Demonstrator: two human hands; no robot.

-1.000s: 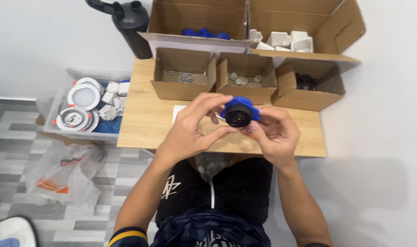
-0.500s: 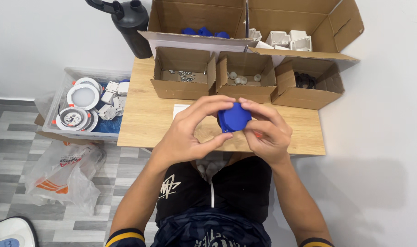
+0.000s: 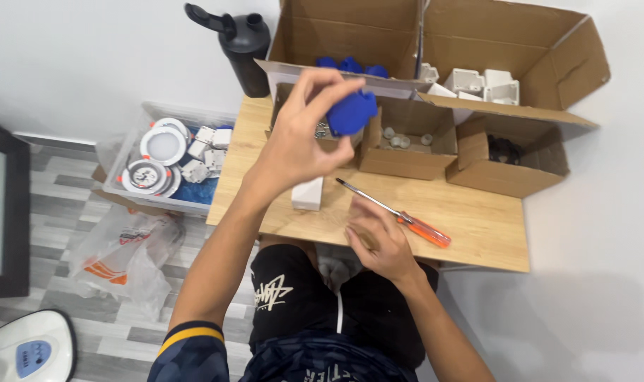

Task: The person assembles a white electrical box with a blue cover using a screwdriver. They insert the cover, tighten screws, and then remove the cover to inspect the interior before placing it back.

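You are pinching the blue cap in your left hand, raised over the boxes. Your right hand is loosely curled, empty, beside the screwdriver. Keep fingertips on the rim.

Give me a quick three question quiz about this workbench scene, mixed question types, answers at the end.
1. True or false: the left hand holds the blue part above the table.
2. Which tool lies on the table near the right hand? A) hammer B) screwdriver C) pliers
3. Fill in: the white round lamps lie in a clear ____ on the floor.

Key: 1 true; 2 B; 3 bin.
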